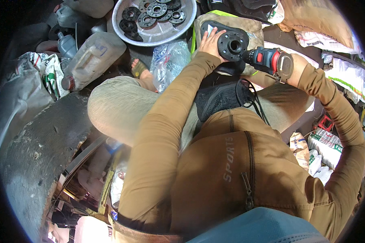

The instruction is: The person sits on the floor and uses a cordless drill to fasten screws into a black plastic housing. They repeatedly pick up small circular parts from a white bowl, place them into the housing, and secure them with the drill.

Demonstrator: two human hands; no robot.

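Note:
My left hand (pixel 211 45) lies with its fingers spread over a dark flat pad (pixel 238 33), its palm edge against a black round flange (pixel 222 47). The flange has a raised centre hub with a hole and several small holes round it. In my right hand (pixel 299 68) is a blue, black and red cordless drill (pixel 265 60), its black chuck pointing left at the flange's right side. Whether the drill's tip touches the flange I cannot make out. Beneath the pad is a beige padded bag (pixel 253 30) with yellow-green trim.
A white mesh basket (pixel 121 34) with several black flanges (pixel 157 9) stands beyond my left hand. Left of it are a translucent jerrycan (pixel 95 58) and a clear plastic bag (pixel 170 62). A black mesh pouch (pixel 221 99) rests at my lap. White sacks (pixel 346 77) lie at right.

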